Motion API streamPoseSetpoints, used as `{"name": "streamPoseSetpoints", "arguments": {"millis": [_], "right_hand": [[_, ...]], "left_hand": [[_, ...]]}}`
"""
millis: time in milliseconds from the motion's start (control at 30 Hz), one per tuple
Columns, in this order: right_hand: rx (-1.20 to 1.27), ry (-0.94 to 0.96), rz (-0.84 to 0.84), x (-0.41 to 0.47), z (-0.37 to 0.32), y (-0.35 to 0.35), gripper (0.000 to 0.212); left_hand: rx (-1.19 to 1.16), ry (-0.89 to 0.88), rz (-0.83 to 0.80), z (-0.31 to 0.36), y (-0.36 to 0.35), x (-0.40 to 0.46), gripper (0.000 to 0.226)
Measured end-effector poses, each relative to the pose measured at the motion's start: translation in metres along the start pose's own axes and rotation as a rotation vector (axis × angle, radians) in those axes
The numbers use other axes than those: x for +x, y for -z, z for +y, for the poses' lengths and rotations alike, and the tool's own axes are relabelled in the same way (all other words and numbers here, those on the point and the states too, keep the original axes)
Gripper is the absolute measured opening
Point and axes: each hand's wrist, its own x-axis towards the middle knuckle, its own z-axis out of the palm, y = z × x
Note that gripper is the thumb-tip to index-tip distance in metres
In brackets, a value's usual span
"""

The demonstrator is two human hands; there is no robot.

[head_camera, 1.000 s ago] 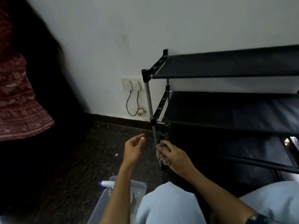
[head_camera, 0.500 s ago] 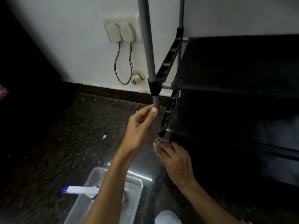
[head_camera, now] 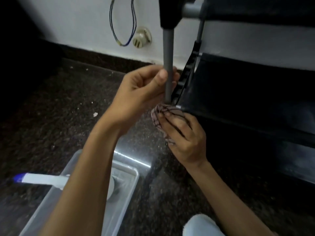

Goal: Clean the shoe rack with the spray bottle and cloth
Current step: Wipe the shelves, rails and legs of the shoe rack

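Head view: the left hand is curling its fingers round the grey upright pole of the shoe rack, steadying it; the right hand is gripping the bunched checked cloth and pressing it against the foot of the pole, directly below the left hand; the two hands are standing close together, not touching. Judgement: the step in hand is wiping the lower pole and its joint; it would be done well by wrapping the cloth fully round the pole and drawing it along the length while the left hand is bracing the frame. The pole is looking matt grey, the shelves black fabric. The spray bottle is lying in a clear plastic tub on the floor, well below and left of the pole, ungripped.
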Motion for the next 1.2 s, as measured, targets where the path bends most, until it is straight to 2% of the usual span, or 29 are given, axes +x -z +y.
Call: {"name": "streamPoseSetpoints", "arguments": {"millis": [67, 133, 233, 300, 400, 467, 533, 600, 667, 700, 767, 900, 967, 1000, 1067, 1133, 1200], "right_hand": [[0.006, 0.018, -0.076, -0.02, 0.006, -0.008, 0.03], [0.03, 0.029, -0.224, -0.043, 0.008, -0.013, 0.024], [0.051, 0.015, -0.375, -0.061, 0.012, -0.009, 0.022], [0.08, 0.004, -0.31, -0.057, 0.013, -0.006, 0.021], [0.09, 0.019, -0.099, -0.029, 0.018, -0.006, 0.025], [0.138, -0.002, -0.055, -0.022, 0.02, -0.009, 0.027], [0.227, -0.089, -0.161, -0.034, 0.017, -0.008, 0.024], [0.193, -0.068, -0.403, -0.054, 0.015, -0.007, 0.021], [0.159, -0.058, -0.615, -0.069, 0.014, -0.004, 0.031], [0.16, -0.063, -0.638, -0.07, 0.014, -0.003, 0.034], [0.159, -0.047, -0.533, -0.066, 0.014, -0.004, 0.027], [0.09, -0.015, -0.167, -0.037, 0.018, -0.008, 0.017], [0.065, 0.005, -0.175, -0.032, 0.017, -0.013, 0.019], [0.057, 0.01, -0.245, -0.037, 0.015, -0.013, 0.02], [0.039, -0.024, -0.509, -0.055, 0.011, -0.012, 0.021], [0.05, -0.169, -0.774, -0.069, 0.001, -0.006, 0.03], [0.019, -0.32, -0.873, -0.072, -0.013, -0.005, 0.04]], "left_hand": [[0.023, 0.011, -0.002, -0.006, 0.0, 0.0, 0.016], [0.046, 0.024, -0.019, -0.013, 0.002, -0.004, 0.017], [0.058, 0.003, -0.039, -0.021, 0.002, -0.007, 0.017], [0.083, -0.023, -0.004, -0.024, -0.001, -0.009, 0.017], [0.15, -0.072, 0.079, -0.027, -0.005, -0.009, 0.016], [0.18, -0.088, 0.115, -0.027, -0.007, -0.01, 0.017], [0.205, -0.089, 0.123, -0.029, -0.009, -0.012, 0.024], [0.25, -0.046, 0.107, -0.034, -0.009, -0.014, 0.029], [0.252, 0.01, 0.104, -0.041, -0.009, -0.017, 0.029], [0.239, 0.026, 0.12, -0.044, -0.01, -0.018, 0.028], [0.217, 0.032, 0.17, -0.048, -0.011, -0.02, 0.027], [0.229, 0.073, 0.246, -0.056, -0.01, -0.021, 0.035], [0.233, 0.146, 0.203, -0.061, -0.008, -0.023, 0.036], [0.255, 0.18, 0.158, -0.064, -0.008, -0.024, 0.039], [0.291, 0.232, 0.071, -0.071, -0.008, -0.026, 0.045], [0.285, 0.241, 0.051, -0.075, -0.008, -0.027, 0.039], [0.274, 0.246, 0.058, -0.077, -0.007, -0.026, 0.031]]}}
